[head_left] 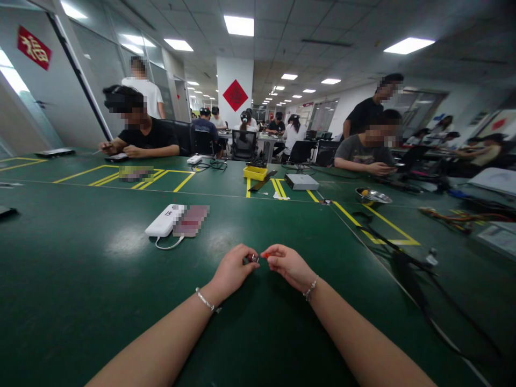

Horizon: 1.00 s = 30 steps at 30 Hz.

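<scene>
Over the green tabletop (pixel 121 301), my left hand (pixel 231 271) pinches a small shiny metallic piece (pixel 254 258) between thumb and fingers. Its exact kind is too small to make out. Facing it, my right hand (pixel 292 267) is closed on a small orange-red piece (pixel 266 255), mostly covered by the fingertips. A narrow gap separates the two pieces. Both hands are low above the table, with a bracelet on each wrist.
A white power bank (pixel 165 219) with a short cable lies left of centre beside a blurred flat item (pixel 191 221). Farther back are a yellow tray (pixel 255 172), a grey box (pixel 301 182) and a metal bowl (pixel 374 196). Black cables (pixel 407 269) run along the right. Co-workers sit across the table.
</scene>
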{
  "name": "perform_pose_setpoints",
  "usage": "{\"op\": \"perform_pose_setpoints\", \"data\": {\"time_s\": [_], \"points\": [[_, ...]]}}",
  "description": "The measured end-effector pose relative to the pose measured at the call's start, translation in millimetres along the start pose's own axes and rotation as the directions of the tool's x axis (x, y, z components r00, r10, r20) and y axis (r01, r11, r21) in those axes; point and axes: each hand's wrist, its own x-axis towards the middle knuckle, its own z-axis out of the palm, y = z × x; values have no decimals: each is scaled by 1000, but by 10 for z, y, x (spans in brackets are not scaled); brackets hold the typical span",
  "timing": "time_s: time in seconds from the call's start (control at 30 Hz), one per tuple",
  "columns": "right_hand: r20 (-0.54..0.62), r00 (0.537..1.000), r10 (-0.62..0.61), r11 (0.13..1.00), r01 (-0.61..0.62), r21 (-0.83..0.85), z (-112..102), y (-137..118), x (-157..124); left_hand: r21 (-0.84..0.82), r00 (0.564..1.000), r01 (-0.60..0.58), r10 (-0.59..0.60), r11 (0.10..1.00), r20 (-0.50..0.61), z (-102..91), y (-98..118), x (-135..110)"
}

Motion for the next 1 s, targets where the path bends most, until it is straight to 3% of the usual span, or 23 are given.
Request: {"op": "perform_pose_setpoints", "data": {"time_s": [0.4,1.0], "points": [[43,999,18,1000,-18,-1,-24,16,30,-171,997,79,-74,982,35,48,-6,-11],[67,997,23,998,-20,-55,-25,-9,13,-69,996,89,-89,994,5,55,-11,-8]]}}
